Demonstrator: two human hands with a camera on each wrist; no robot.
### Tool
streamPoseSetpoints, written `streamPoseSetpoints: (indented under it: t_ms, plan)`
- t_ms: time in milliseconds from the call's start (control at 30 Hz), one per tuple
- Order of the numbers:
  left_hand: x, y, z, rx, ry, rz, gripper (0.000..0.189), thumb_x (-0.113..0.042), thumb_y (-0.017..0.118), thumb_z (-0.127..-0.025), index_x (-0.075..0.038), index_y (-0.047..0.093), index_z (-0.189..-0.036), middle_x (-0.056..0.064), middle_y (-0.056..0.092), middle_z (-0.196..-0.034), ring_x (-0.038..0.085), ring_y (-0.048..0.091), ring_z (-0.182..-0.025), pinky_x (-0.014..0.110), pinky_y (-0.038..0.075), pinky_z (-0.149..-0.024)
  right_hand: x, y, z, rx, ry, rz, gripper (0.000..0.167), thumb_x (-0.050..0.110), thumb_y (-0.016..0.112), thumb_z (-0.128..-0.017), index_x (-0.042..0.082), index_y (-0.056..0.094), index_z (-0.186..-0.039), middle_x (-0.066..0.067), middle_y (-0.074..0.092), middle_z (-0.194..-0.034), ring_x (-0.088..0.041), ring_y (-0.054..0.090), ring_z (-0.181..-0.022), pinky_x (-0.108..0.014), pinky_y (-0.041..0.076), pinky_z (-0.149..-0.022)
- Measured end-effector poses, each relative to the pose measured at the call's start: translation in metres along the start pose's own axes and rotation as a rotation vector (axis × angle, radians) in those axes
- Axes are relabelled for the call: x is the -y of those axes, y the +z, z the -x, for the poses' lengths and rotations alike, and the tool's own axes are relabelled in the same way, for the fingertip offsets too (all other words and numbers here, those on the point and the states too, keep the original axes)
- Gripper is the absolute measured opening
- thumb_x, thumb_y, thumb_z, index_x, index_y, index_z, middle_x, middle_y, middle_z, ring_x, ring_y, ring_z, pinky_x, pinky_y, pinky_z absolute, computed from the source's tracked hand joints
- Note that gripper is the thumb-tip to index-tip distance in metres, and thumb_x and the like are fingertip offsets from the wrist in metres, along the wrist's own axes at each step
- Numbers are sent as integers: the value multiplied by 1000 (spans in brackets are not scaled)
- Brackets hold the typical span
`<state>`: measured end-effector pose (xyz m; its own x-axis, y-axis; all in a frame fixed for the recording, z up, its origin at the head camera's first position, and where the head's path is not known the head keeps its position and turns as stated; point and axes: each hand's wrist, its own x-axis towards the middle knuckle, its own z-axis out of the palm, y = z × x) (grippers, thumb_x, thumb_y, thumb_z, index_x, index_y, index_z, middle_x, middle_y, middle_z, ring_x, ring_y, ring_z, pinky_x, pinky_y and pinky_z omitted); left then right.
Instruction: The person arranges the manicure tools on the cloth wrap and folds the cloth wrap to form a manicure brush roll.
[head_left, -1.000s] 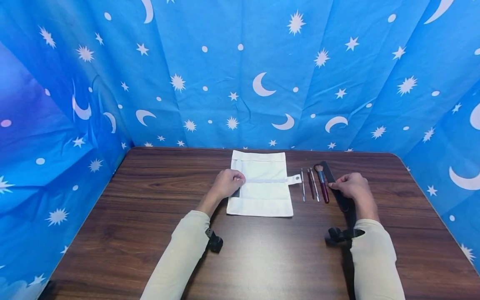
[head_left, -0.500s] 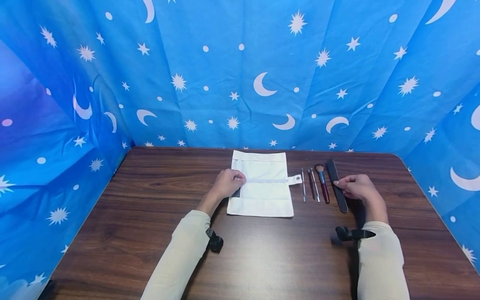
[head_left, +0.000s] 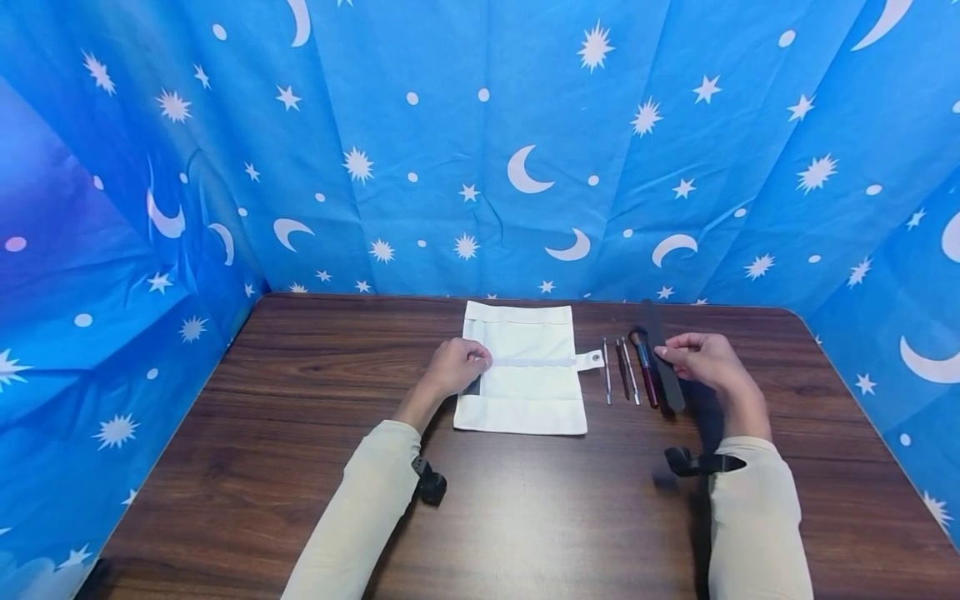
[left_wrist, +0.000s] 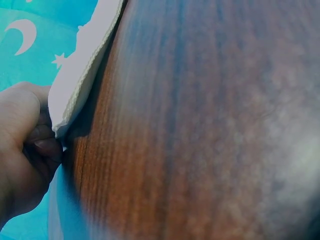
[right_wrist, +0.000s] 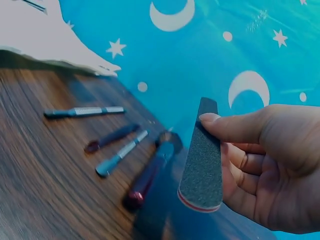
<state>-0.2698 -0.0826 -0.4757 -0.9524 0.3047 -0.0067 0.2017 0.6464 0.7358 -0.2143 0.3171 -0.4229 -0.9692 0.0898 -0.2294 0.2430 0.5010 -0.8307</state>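
Observation:
A white fabric tool roll (head_left: 528, 383) lies unfolded on the table, with a snap strap on its right edge. My left hand (head_left: 452, 368) pinches the roll's left edge; in the left wrist view, curled fingers (left_wrist: 47, 150) meet the white cloth (left_wrist: 82, 65). My right hand (head_left: 708, 362) pinches a black nail file (head_left: 667, 379) between thumb and fingers. In the right wrist view the nail file (right_wrist: 202, 165) is tilted and raised off the table, its gritty face and red-edged end showing. Beside it lies a makeup brush (head_left: 647, 371) with a dark red handle.
Between roll and brush lie a metal cuticle tool (head_left: 607, 375), a thin dark red tool (head_left: 622, 371) and a metal pusher (head_left: 632, 375), roughly parallel. The brown wood table (head_left: 525, 517) ends at a blue curtain (head_left: 420, 167) with moons and stars.
My right hand has taken hold of the nail file and lifted it off the table, shifting slightly left over the brush's side. The left hand and the tool roll stay in place.

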Motion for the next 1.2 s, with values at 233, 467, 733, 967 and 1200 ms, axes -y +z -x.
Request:
streamPoseSetpoints:
  t_ms: [233,467,733,967,1200]
  plan:
    - [-1,1,1,-8,3,4,12,-12,70,-101,-5,80,-103,0,58,-71,16,50,-67,32,43,-68,18,16,-4,-15,-13,-22,43,28,67,-105,-9,62,-127,2,67,-94,-18,60,-89,-26,52,-80]
    - [-1,1,1,-11,8,-9,13,-12,70,-102,-5,80,-102,-2,57,-70,15,49,-65,31,42,-67,38,41,-13,-38,-62,-119,39,23,71,-102,-9,63,-122,9,69,-84,-11,63,-80,-29,55,-79]
    - [-1,2,0,-12,4,-22,13,-13,69,-102,-6,80,-102,-1,59,-73,16,52,-70,33,45,-72,59,75,-22,-98,-135,-120,35,19,72,-102,-10,66,-120,-6,71,-96,-8,64,-77,-28,58,-80]
    - [0,2,1,-11,11,-18,13,-13,69,-102,-6,80,-102,-1,57,-71,17,50,-68,32,42,-69,69,97,-31,-78,-116,-239,34,16,72,-102,-10,65,-123,-11,72,-103,-8,66,-80,-22,58,-79]
    - [1,2,0,-18,22,-21,12,-12,70,-101,-6,80,-100,-1,56,-70,17,49,-68,33,41,-69,78,122,-40,-74,-127,-289,32,12,71,-102,-11,65,-124,-20,73,-113,-7,67,-80,-27,58,-84]
